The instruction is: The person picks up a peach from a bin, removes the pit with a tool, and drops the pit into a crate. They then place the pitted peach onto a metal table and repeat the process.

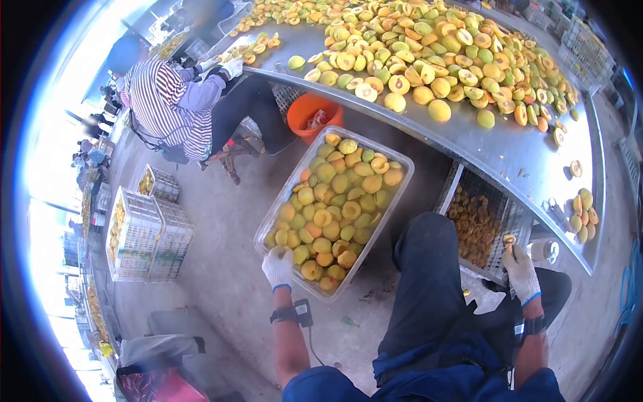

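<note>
My left hand (278, 267), in a white glove, is at the near left rim of a clear plastic tub (398, 208) full of halved yellow-green fruit (333, 194); its fingers are too small to make out well. On the right, my right hand (521, 271), also gloved, is closed on a small fruit piece (509, 240). Just left of that hand, under the table edge, a crate (501, 258) holds many brown pits (472, 224). A metal table (469, 144) carries a large heap of halved fruit (429, 50).
A person in a striped top (161, 100) sits at the table's left part. An orange bucket (305, 110) stands behind the tub. White crates (167, 234) with fruit are stacked on the left floor. A white cup (550, 252) is beside my right hand.
</note>
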A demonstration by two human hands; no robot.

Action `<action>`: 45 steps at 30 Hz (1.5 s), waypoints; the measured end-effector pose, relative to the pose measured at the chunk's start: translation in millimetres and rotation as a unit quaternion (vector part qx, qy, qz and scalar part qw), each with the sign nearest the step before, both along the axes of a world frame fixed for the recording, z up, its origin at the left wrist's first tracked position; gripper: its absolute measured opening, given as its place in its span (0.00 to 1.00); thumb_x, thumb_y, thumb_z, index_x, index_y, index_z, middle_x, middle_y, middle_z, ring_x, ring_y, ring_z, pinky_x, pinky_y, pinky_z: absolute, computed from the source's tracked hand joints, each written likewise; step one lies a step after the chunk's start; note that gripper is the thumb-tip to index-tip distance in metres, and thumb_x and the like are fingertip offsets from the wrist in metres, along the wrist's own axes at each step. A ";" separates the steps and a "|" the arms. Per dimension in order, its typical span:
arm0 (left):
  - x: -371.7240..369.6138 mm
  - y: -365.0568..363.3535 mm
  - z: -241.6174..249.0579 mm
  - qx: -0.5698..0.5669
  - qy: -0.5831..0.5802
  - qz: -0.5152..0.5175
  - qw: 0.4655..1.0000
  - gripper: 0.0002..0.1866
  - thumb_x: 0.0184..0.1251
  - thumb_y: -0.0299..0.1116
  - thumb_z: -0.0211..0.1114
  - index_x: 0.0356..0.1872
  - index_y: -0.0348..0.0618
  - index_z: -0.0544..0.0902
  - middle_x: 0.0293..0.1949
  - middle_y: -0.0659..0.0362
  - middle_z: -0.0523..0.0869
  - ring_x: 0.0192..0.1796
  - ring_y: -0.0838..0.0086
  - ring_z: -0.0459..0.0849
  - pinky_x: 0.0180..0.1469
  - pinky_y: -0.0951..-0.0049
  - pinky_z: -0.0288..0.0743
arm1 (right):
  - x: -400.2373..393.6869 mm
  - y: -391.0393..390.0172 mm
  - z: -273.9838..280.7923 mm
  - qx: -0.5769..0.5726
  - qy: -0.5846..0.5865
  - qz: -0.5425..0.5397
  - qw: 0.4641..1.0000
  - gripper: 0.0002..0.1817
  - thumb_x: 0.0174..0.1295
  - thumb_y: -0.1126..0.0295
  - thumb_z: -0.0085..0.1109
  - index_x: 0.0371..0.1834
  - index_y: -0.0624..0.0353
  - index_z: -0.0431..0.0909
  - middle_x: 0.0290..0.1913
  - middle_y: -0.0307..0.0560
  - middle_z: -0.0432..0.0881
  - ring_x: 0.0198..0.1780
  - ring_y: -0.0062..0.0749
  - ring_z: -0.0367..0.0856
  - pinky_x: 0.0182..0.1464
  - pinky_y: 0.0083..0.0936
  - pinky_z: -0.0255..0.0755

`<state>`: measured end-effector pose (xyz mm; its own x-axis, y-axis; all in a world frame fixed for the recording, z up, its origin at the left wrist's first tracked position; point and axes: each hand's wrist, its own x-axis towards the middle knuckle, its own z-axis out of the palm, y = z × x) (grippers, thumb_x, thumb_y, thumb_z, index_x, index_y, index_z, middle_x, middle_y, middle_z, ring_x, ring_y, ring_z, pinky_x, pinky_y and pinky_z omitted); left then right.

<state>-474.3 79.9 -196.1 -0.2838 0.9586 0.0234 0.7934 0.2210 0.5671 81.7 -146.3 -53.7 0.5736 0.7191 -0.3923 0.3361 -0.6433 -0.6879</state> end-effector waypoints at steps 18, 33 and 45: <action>38.7 -8.1 -7.8 -0.027 0.205 -0.082 0.975 0.18 0.57 0.34 0.74 0.50 0.47 0.85 0.44 0.47 0.87 0.52 0.49 0.83 0.52 0.47 0.78 | -9.6 5.2 3.4 -0.016 0.028 -0.001 0.999 0.16 0.72 0.61 0.55 0.43 0.67 0.78 0.28 0.48 0.80 0.27 0.30 0.80 0.31 0.33 0.72; -6.0 6.5 -28.7 -0.091 0.283 -0.115 0.948 0.12 0.56 0.36 0.74 0.39 0.43 0.87 0.36 0.46 0.90 0.44 0.49 0.89 0.46 0.50 0.81 | -10.4 4.7 -12.5 -0.017 0.038 0.003 0.999 0.16 0.72 0.61 0.54 0.41 0.67 0.77 0.28 0.49 0.80 0.29 0.31 0.80 0.34 0.33 0.72; 57.3 -7.8 11.6 0.037 0.291 -0.107 0.950 0.12 0.63 0.33 0.69 0.45 0.42 0.87 0.39 0.48 0.89 0.46 0.49 0.88 0.49 0.49 0.81 | -14.0 20.3 41.4 0.020 0.171 -0.084 0.981 0.21 0.80 0.51 0.50 0.47 0.60 0.78 0.27 0.36 0.76 0.20 0.17 0.73 0.22 0.20 0.68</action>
<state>-417.0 72.1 -184.5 -0.0015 0.9825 0.1864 0.9996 -0.0036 0.0271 67.7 -126.0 -12.2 0.5243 0.6451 -0.5558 -0.0275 -0.6395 -0.7683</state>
